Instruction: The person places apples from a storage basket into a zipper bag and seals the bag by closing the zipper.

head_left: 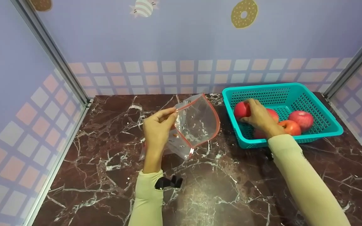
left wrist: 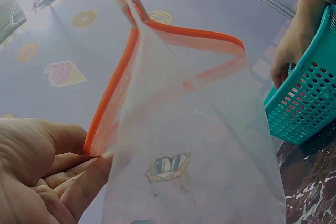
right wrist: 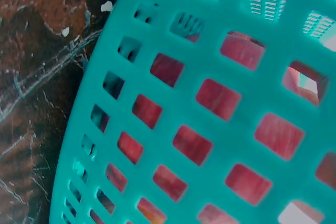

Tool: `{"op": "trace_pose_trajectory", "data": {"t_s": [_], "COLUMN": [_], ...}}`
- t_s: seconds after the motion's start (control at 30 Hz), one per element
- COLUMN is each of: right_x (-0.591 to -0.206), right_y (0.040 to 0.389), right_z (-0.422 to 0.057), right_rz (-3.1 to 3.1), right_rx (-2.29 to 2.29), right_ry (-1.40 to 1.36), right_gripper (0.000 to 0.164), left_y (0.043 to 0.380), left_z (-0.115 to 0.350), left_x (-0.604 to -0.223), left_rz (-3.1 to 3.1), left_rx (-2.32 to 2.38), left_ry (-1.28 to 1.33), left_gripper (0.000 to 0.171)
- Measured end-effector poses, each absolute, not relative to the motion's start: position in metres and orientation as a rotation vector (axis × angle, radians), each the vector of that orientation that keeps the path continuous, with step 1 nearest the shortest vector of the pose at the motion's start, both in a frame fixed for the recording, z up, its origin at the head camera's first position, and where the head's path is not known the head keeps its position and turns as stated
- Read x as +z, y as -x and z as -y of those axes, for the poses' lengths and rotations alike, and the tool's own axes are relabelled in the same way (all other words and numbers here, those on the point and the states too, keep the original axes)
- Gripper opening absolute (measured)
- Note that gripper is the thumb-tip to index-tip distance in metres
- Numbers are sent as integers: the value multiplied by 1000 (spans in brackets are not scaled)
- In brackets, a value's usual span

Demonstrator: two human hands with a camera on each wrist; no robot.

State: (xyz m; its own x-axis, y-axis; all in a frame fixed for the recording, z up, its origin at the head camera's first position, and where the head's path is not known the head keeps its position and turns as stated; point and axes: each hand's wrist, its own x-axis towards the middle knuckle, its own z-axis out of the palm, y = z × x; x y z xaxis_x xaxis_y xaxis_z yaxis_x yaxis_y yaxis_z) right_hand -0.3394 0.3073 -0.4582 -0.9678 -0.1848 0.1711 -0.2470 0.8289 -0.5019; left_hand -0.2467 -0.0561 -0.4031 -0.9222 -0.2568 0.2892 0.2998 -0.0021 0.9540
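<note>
My left hand (head_left: 157,128) pinches the edge of a clear zip bag (head_left: 200,122) with an orange-red seal. The bag's mouth gapes toward the basket, and in the left wrist view the thumb and fingers (left wrist: 79,182) hold its orange rim. Over at the right, my right hand (head_left: 258,116) reaches into a teal basket (head_left: 322,133) and grips a red apple (head_left: 241,110) at its left end. Other apples, one of them a red apple (head_left: 301,120), lie beside and below that wrist. The right wrist view shows mostly the basket's slotted wall (right wrist: 210,124), with red fruit behind it.
A dark red marbled tabletop (head_left: 105,188) lies under everything. Lilac panels with a checked band (head_left: 168,67) rise behind and at both sides, joined by metal corner strips (head_left: 55,53). The basket stands near the back right corner.
</note>
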Motion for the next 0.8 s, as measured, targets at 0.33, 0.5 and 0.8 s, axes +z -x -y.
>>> {"op": "trace_pose_trajectory", "data": {"t_s": [0.33, 0.5, 0.8], "right_x": [-458, -458, -458], "right_y": [340, 340, 337], "right_z": [-306, -307, -306], "right_rz": [2912, 2904, 2844], "right_rx": [776, 771, 789], "right_ry": [-302, -287, -342], "right_gripper": [64, 65, 64], "left_y": [246, 247, 245], "left_z": [57, 56, 58], "left_x": [-403, -401, -402], "left_rz": [1901, 1898, 1903], "left_rx": [-1980, -1967, -1969], "left_ry": [28, 48, 70], "left_gripper": [12, 13, 13]}}
